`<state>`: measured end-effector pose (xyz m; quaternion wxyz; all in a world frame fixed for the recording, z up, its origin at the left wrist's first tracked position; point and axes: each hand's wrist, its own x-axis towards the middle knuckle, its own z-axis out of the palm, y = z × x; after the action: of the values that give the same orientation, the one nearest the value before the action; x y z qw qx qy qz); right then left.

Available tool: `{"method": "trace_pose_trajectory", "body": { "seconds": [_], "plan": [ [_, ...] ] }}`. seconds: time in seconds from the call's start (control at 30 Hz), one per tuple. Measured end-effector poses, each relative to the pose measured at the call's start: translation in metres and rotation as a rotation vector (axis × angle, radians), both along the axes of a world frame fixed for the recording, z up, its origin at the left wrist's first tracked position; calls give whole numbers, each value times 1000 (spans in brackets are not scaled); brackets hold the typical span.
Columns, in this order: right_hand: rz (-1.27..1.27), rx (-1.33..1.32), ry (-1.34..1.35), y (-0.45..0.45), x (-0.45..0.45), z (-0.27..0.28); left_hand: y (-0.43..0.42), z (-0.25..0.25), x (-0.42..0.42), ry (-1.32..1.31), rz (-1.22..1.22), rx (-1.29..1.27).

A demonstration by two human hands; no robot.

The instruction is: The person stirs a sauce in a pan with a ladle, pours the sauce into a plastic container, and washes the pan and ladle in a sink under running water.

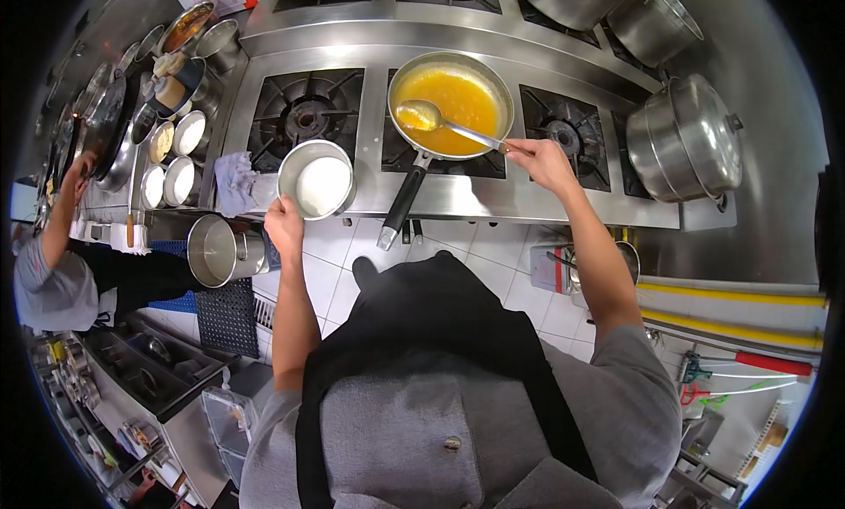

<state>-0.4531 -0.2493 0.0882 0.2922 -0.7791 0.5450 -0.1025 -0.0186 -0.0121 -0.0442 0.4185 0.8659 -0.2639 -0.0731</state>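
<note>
My right hand [540, 163] grips the handle of a large metal spoon [466, 132]. The spoon's bowl rests in or just above the yellow-orange liquid [462, 100] in a frying pan [508, 87]. That pan sits on the middle burner, its black handle pointing toward me. My left hand [284, 226] is closed on the near-left side of a metal pot [343, 176] with white contents [323, 186]. The pot is tilted a little toward me at the stove's front edge, left of the pan; whether it touches the stovetop I cannot tell.
Gas burners [308, 119] flank the pan. A lidded stockpot [673, 139] stands at the right. Left are a folded cloth [234, 183] and small containers of white stuff [180, 181]. A co-worker [57, 276] works at far left, near an empty-looking pot [216, 249].
</note>
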Motion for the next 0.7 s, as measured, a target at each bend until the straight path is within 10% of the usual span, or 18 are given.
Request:
{"method": "trace_pose_trajectory", "body": {
  "seconds": [0.7],
  "plan": [
    [-42,-445,298,-42,-17,-15,0,5,-2,35,4,8]
  ]
}}
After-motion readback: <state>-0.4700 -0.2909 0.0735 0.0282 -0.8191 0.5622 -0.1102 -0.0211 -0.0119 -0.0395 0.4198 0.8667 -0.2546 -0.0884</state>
